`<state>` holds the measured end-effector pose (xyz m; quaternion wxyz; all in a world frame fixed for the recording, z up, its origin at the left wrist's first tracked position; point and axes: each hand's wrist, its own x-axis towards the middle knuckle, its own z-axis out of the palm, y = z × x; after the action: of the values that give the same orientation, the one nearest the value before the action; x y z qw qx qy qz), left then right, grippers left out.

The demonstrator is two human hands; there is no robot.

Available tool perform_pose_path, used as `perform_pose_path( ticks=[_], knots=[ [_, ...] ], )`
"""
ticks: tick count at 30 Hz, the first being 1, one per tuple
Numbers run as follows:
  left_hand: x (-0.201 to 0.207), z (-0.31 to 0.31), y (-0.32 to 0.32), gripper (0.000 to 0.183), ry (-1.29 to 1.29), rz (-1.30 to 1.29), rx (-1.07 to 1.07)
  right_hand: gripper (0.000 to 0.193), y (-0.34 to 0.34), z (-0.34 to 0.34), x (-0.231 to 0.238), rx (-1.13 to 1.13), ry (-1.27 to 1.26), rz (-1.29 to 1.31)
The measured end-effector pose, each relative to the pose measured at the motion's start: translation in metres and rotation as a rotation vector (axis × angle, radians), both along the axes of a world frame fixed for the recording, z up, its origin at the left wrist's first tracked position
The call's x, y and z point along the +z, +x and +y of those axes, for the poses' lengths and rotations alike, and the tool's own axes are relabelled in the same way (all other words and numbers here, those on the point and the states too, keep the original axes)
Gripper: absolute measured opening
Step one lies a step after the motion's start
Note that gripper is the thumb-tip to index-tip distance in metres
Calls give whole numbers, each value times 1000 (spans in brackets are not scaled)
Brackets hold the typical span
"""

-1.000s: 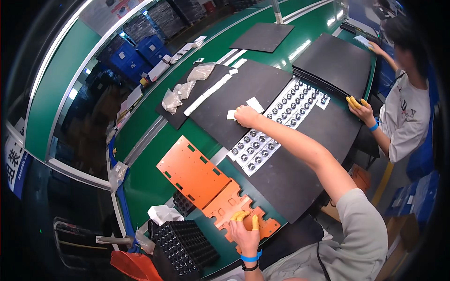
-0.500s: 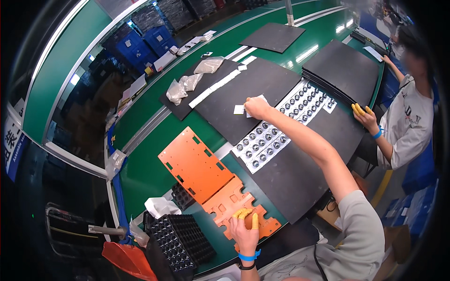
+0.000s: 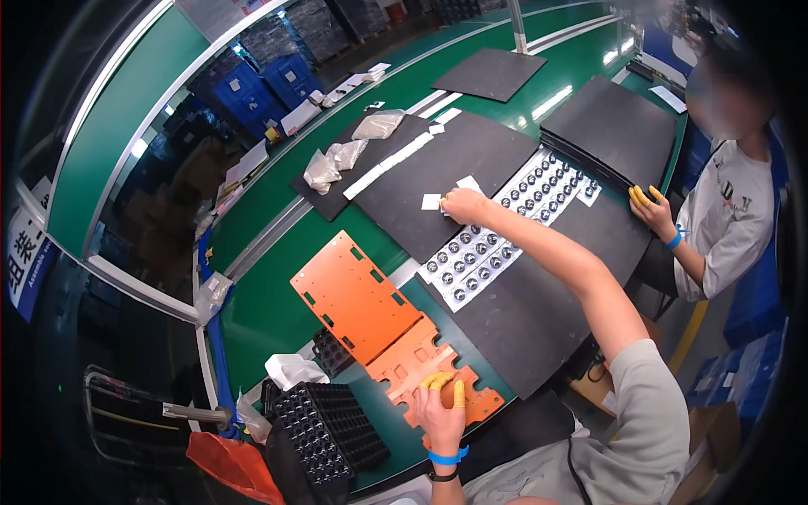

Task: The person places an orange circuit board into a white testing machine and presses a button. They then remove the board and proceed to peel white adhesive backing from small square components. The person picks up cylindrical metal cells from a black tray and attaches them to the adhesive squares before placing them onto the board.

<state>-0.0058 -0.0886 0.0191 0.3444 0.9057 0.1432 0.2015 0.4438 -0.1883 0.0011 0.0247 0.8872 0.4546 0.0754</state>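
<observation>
My left hand (image 3: 439,417), with yellow covers on its fingers and a blue band at the wrist, rests on the lower part of an orange plate with notched edges (image 3: 404,358). Its fingers are spread from the thumb, and orange shows between them. My right arm stretches far across the table. The right hand (image 3: 465,206) is closed, its fingertips pinched down at a black mat (image 3: 438,160) between a small white card (image 3: 431,202) and another white card (image 3: 468,183). What the pinch holds is hidden. Beneath the forearm lie white sheets with rows of round black parts (image 3: 471,261).
A flat orange panel (image 3: 353,295) adjoins the notched plate. Black trays (image 3: 328,429) stand at lower left beside white crumpled material (image 3: 295,370). Plastic bags (image 3: 379,124) lie on a far mat. At right, a co-worker's hand (image 3: 654,212) touches a stack of black mats (image 3: 614,126).
The view has shifted slightly. My two hands stay at nearly the same places. The co-worker's far hand has left the white sheet at upper right, and their head has moved left.
</observation>
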Motion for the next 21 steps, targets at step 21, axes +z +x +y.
perform_pose_path(
  ticks=[21],
  knots=[
    [-2,4,0,24,72,-32,-45,21,16,20,6,-197,331,-74]
  ],
)
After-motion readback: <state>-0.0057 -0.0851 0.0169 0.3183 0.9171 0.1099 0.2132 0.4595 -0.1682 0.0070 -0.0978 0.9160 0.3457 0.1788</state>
